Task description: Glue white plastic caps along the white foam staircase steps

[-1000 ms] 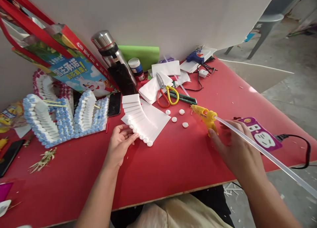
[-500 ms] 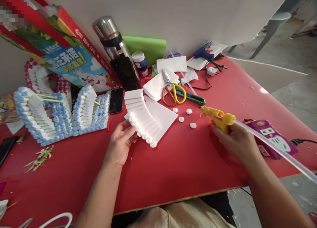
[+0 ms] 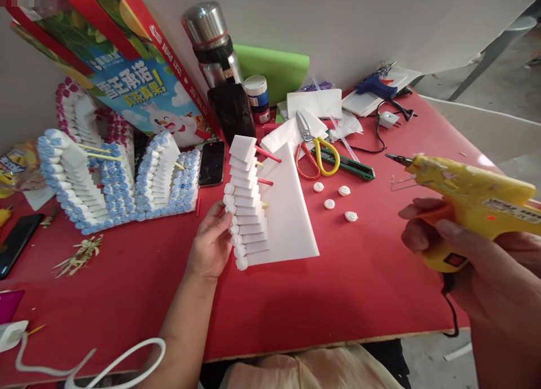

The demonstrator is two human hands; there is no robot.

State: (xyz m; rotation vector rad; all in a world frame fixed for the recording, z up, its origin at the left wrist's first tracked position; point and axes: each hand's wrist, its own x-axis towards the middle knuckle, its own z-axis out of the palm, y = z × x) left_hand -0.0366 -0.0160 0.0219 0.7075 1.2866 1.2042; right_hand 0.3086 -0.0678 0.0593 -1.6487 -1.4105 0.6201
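Note:
My left hand (image 3: 210, 243) grips the left edge of a white stepped foam piece (image 3: 249, 211), which is tilted up above the red table. Round white rosettes (image 3: 240, 249) line its left side, and red and yellow sticks (image 3: 269, 154) poke out beside the steps. My right hand (image 3: 477, 253) is closed around a yellow glue gun (image 3: 473, 191), raised at the right with its nozzle pointing left. Several loose white rosettes (image 3: 329, 204) lie between the foam piece and the gun.
Scissors (image 3: 315, 146) and a green cutter (image 3: 349, 164) lie behind the rosettes. A steel flask (image 3: 211, 39), a phone (image 3: 212, 163) and a printed bag (image 3: 147, 90) stand or lie behind left. Blue-edged foam models (image 3: 114, 191) sit left; a blue glue gun (image 3: 376, 87) lies back right.
The foam piece has been turned and tilted, bringing its sticks into view. My right hand has lifted the yellow glue gun closer to the camera and farther right.

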